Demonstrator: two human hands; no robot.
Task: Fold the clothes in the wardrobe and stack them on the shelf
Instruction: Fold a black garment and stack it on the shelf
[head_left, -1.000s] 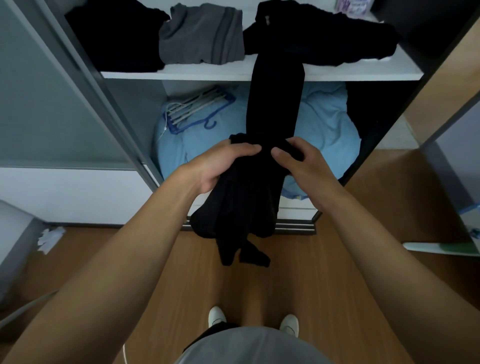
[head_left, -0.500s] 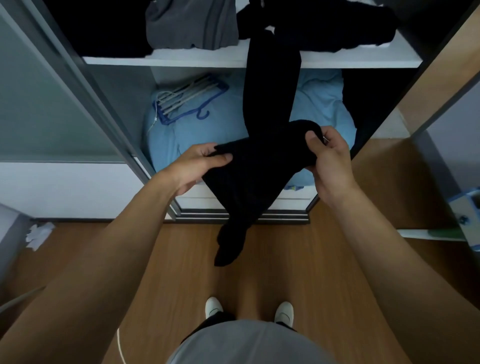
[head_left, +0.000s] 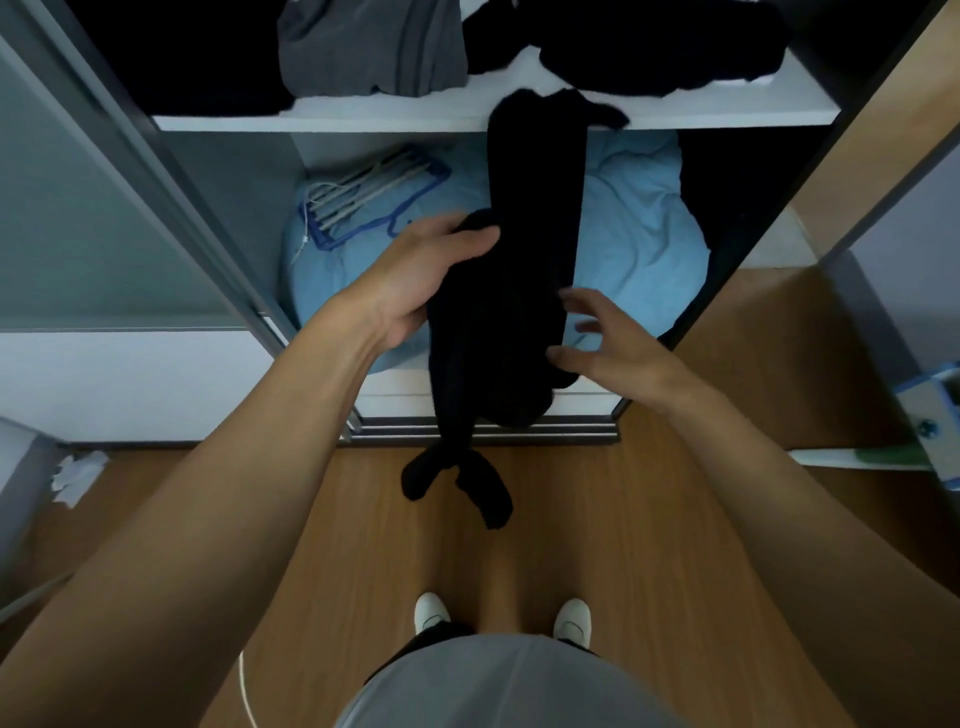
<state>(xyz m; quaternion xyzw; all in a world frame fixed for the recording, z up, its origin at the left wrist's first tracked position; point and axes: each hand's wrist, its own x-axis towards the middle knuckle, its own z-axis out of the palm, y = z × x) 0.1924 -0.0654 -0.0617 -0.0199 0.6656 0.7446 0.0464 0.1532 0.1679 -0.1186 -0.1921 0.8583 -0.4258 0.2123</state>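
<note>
Garment (head_left: 519, 312) now in left hand (head_left: 431, 275) only, right hand (head_left: 613, 348) newly free

Curled left grip (head_left: 422, 275), splayed right grip (head_left: 610, 345).

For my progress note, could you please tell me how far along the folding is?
Done: a grey garment lies folded on the shelf. In hand: the left hand grips a long black garment whose top end drapes over the shelf edge; the right hand is open beside it. Left: folding and stacking that piece, and the black heap on the shelf's right looks unfolded.
</note>
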